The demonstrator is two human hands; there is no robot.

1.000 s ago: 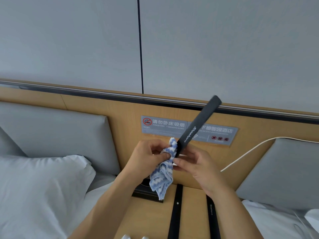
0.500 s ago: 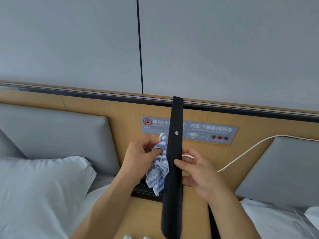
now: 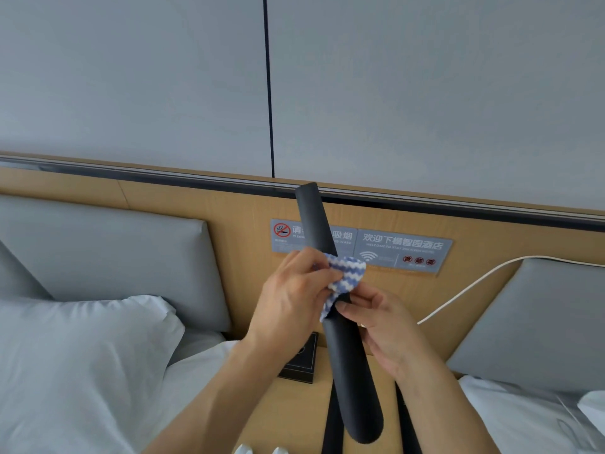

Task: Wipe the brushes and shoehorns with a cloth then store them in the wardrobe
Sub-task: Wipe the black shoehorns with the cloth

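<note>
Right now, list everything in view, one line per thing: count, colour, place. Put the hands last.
shoehorn in hand: one, black, held up near-upright over the bedside table.
shoehorns on table: two, black, lying flat on the tabletop, partly hidden behind the held one.
cloth: one, blue and white, wrapped round the held shoehorn.
bedside table: one, light wood, between the beds.
black box: one, at the table's back left.
wall signs: two, grey, on the wooden headboard panel.
cable: one, white, running over the right headboard cushion.
pillow: one, white, on the left bed.
headboard cushions: two, grey, left and right.
left hand: grips the cloth on the shoehorn.
right hand: grips the shoehorn below the cloth.
</note>
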